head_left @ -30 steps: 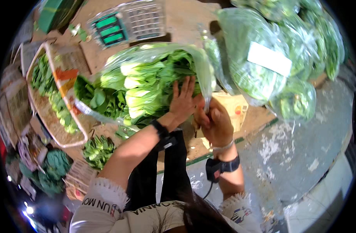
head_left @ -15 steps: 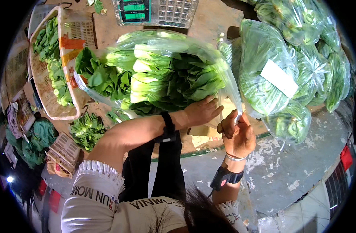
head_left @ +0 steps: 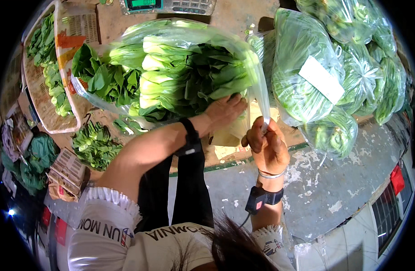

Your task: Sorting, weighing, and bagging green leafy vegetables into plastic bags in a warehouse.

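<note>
A large clear plastic bag (head_left: 185, 28) lies open across the board, full of bok choy (head_left: 162, 81) with pale stalks and dark leaves. My left hand (head_left: 223, 110) rests at the lower right edge of the pile, fingers extended against the leaves and plastic. My right hand (head_left: 268, 144), palm upward, grips the bag's gathered right edge between bent fingers. Beneath the bag's right end is yellowish paper or cardboard (head_left: 225, 151), partly hidden.
A digital scale (head_left: 185, 7) sits at the back. At left are a crate (head_left: 76, 123) of greens, loose bok choy (head_left: 93, 147) and a folded carton (head_left: 65, 174). Several bagged greens (head_left: 302, 90) crowd the right. A grey, flaking surface (head_left: 334, 180) extends below the board's front edge.
Since a second ago my left hand has slid from atop the dark leaves to their lower right edge. My right hand has drawn the bag's edge rightward, its palm turned upward.
</note>
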Demonstrator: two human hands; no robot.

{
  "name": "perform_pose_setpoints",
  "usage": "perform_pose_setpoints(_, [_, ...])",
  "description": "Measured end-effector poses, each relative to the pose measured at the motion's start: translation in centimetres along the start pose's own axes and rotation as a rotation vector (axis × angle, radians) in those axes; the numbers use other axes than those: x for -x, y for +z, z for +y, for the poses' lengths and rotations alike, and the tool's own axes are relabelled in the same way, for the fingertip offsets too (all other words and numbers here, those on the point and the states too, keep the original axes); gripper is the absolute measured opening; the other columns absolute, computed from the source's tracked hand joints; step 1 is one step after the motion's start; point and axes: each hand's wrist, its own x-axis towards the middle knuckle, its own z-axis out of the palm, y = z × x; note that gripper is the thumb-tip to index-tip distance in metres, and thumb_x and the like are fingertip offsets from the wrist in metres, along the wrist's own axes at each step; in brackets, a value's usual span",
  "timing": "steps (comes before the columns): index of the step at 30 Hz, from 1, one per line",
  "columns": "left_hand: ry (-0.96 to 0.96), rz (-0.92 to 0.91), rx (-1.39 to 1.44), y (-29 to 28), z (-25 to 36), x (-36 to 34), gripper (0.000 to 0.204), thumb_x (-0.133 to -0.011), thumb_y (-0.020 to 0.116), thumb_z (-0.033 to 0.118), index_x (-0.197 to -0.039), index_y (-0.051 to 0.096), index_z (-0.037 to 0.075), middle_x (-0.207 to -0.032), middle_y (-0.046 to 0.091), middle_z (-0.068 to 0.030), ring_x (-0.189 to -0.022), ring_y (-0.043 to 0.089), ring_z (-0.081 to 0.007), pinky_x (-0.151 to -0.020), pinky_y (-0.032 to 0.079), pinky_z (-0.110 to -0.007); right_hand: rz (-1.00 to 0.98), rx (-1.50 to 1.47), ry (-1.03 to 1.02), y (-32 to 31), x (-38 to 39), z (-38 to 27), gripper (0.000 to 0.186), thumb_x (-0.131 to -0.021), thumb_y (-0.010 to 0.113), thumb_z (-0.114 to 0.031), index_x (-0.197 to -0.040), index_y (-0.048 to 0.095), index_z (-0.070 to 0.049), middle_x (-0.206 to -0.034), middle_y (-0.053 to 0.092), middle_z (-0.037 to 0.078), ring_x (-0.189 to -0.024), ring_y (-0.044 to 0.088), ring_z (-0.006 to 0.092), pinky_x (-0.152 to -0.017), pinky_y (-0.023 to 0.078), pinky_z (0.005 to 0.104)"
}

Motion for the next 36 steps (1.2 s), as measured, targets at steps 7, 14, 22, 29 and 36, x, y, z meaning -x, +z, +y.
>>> perform_pose_setpoints(7, [-0.099,0.035,0.537,-4.8,-1.6,-0.5,0.037,-0.066,0.065,0.02,-0.099,0.059,0.005,-0.097,0.053,-0.007,-0.099,0.047,-0.0225,-0.086,0.037,-0.031,0.019,-0.069,-0.041,-1.4,-0.4,-1.4,0.05,-0.082,0.054,-0.034,-0.113,0.046,0.006,-0.07,0.046,0.003,-0.062,0.043,0.0125,-0.068,0.041,0.0297])
perform_pose_setpoints(14, [-0.666,0.054,1.918,-13.6,-8.9,0.5,0.05,-0.068,0.058,0.0,-0.117,0.05,0.003,-0.095,0.058,-0.0087,-0.082,0.059,-0.0182,-0.078,0.049,-0.027,-0.041,-0.069,-0.035,-1.3,-0.2,-1.2,0.054,-0.082,0.055,-0.037,-0.114,0.046,0.006,-0.07,0.046,0.003,-0.063,0.044,0.0126,-0.066,0.04,0.03])
perform_pose_setpoints(22, [-0.297,-0.583,1.248,-13.8,-6.5,0.9,0.045,-0.067,0.063,0.025,-0.106,0.055,0.003,-0.092,0.059,-0.0101,-0.083,0.057,-0.0158,-0.073,0.046,-0.027,0.008,0.068,-0.029,-0.6,0.1,-1.3,0.065,-0.078,0.056,-0.043,-0.114,0.043,0.01,-0.07,0.044,0.002,-0.062,0.043,0.012,-0.064,0.039,0.03])
perform_pose_setpoints(29, [-0.686,-0.739,2.625,-6.5,-1.9,-1.2,0.03,-0.084,0.048,0.026,-0.096,0.06,0.001,-0.079,0.061,-0.0053,-0.068,0.057,-0.0122,-0.064,0.048,-0.027,-0.051,0.056,0.072,-2.2,0.5,-1.7,0.064,-0.079,0.057,-0.043,-0.112,0.043,0.01,-0.072,0.048,0.007,-0.064,0.044,0.0121,-0.061,0.039,0.0229])
perform_pose_setpoints(36, [-0.799,-0.294,0.904,-7.6,-6.1,2.6,0.049,-0.069,0.067,0.038,-0.095,0.059,-0.003,-0.082,0.062,-0.0134,-0.078,0.06,-0.0232,-0.069,0.047,-0.033,-0.001,0.038,0.017,-1.6,0.7,-1.6,0.067,-0.078,0.058,-0.044,-0.115,0.042,0.01,-0.075,0.05,0.008,-0.065,0.048,0.0151,-0.059,0.04,0.0265])
